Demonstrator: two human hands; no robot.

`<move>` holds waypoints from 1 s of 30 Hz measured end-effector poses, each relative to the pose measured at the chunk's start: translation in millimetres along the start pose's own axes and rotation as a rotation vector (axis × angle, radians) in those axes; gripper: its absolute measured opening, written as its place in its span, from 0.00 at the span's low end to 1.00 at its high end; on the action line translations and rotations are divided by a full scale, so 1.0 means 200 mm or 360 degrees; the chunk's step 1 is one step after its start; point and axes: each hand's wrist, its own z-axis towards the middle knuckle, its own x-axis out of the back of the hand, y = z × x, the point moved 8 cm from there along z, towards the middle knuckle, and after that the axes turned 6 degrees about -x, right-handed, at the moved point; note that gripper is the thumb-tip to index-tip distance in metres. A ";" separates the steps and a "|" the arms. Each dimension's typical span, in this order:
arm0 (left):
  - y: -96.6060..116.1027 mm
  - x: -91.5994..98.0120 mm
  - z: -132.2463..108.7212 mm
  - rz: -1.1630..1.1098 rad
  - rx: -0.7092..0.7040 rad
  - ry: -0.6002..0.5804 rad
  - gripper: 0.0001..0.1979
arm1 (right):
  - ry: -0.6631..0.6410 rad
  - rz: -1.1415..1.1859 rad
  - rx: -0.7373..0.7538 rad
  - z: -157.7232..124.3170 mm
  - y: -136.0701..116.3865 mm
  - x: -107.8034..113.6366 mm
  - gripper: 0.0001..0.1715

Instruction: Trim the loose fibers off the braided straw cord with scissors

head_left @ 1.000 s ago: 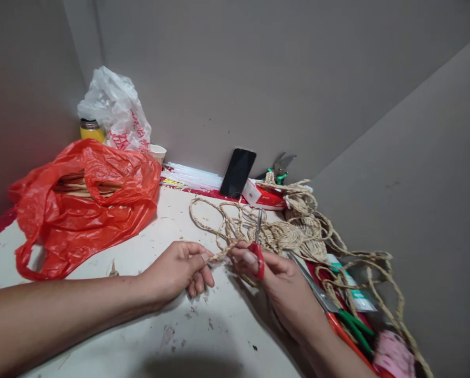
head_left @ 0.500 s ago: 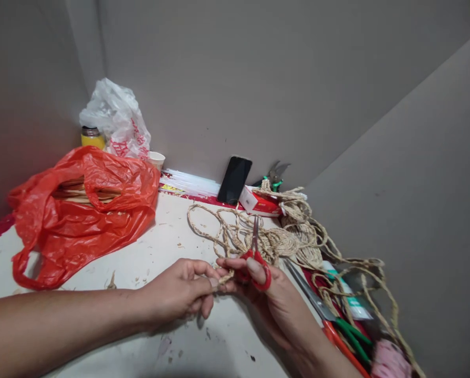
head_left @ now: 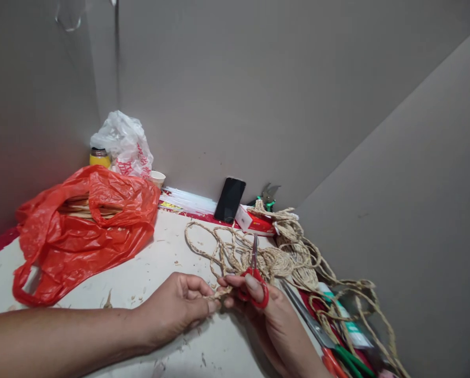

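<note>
My left hand [head_left: 179,304] pinches the end of a braided straw rope [head_left: 221,293] between thumb and fingers. Close beside it, my right hand [head_left: 258,304] has red-handled scissors [head_left: 254,270] hooked on its thumb and fingers, blades closed and pointing away from me. The fingertips of that hand also touch the rope end. From there the rope runs to loose loops and a flat coil [head_left: 276,261] just beyond my hands.
A red plastic bag [head_left: 89,252] with brown material inside lies left. Behind stand a yellow jar [head_left: 100,158], a paper cup [head_left: 157,178] and a phone [head_left: 230,199] against the wall. Large shears [head_left: 309,320], pruners [head_left: 269,195] and more rope [head_left: 303,268] lie right. Straw scraps dot the white table [head_left: 167,236].
The view has tilted up, so things sit lower in the picture. My left fingers have closed in more on the rope end; both hands stay close together, the scissors still in the right.
</note>
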 end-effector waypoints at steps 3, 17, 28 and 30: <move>0.01 0.01 0.00 0.0010 0.0006 0.0008 0.18 | 0.0023 -0.0043 0.0009 0.00 0.00 0.02 0.23; -0.02 -0.02 -0.01 0.0114 0.0004 -0.0057 0.15 | 0.0095 -0.0199 0.0121 -0.03 -0.03 0.03 0.25; 0.03 -0.01 0.00 0.0108 -0.0085 -0.0010 0.21 | 0.0089 -0.0117 0.0134 -0.02 -0.05 0.03 0.24; 0.02 0.00 0.00 0.0061 -0.0061 0.0021 0.19 | 0.0073 -0.0155 0.0139 -0.02 -0.04 0.04 0.24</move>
